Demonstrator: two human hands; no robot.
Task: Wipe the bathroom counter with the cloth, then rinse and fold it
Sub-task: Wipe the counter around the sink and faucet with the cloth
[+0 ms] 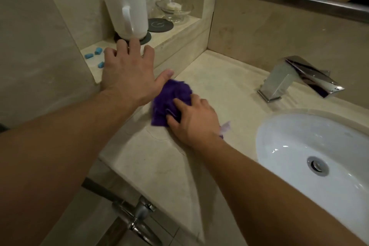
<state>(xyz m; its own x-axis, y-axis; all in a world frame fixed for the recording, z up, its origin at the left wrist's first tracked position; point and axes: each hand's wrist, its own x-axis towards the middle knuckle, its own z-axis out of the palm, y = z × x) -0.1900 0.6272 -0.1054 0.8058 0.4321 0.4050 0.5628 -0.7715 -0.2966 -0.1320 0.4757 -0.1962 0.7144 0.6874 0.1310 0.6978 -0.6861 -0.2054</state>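
Beige stone tabletop point(159, 166) beside the sink point(279, 136) is getting wiped: my right grip point(193, 120) is bunching the purple cloth point(171, 94) against it, while my left grip point(127, 74) is lying spread and empty over the shelf point(175, 34) edge. I am judging the wiping underway, with rinsing and folding not yet done.

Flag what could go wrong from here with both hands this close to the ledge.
1. The left hand has spread fingertips right by the white mug; a nudge could tip it off its coaster.
2. The loose blue pieces beside that hand could be swept off the ledge.
3. The right hand grips the purple cloth bunched up, so it may cover little counter.
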